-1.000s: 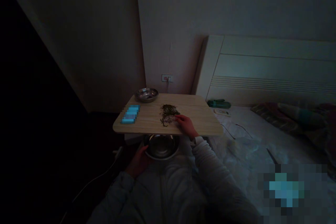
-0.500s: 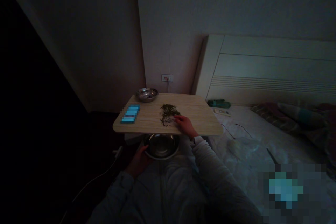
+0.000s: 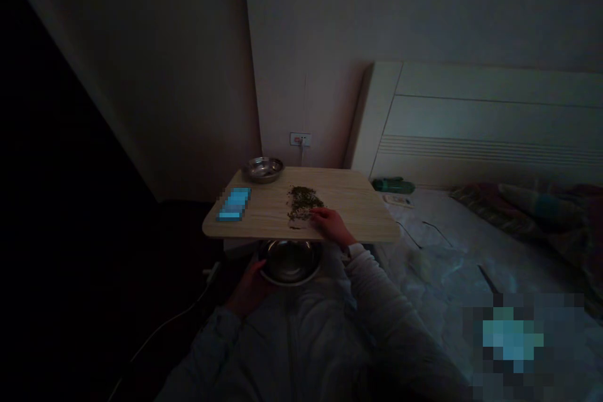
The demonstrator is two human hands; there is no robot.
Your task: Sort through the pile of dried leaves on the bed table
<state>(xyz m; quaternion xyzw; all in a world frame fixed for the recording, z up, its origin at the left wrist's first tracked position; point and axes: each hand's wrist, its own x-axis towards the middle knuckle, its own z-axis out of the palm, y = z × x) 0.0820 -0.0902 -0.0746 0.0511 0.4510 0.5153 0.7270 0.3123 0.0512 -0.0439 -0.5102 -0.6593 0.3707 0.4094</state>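
Right hand [image 3: 332,225] is palm-down over the table, fingertips narrow, close together at the near right edge of the green bits [image 3: 304,199]. Can't tell from here if anything is pinched; too dark. Bits lie mostly left of and beyond the fingertips, loose patch, long axis roughly fore-and-aft as I judge it, thin strip of stragglers at the near end. Right hand is the nearer one by far.

Left hand [image 3: 253,286] holds the lower bowl [image 3: 289,267] at its left side, thumb over the rim. Bowl sits below and toward the person from the bits, roughly in line with them. Table [image 3: 360,201] front edge runs between the two and hides the bowl's far side: that's the relation that counts.

Further out: lit screen [image 3: 234,203] at the table's left, upper bowl [image 3: 264,171] at its far left corner, both clear of the bits. Nothing else stands between right hand and bits. Bottle [image 3: 396,186] and remote [image 3: 398,201] are on the bed [image 3: 433,217], off the right side. White cable [image 3: 164,325] trails on the left, well apart.
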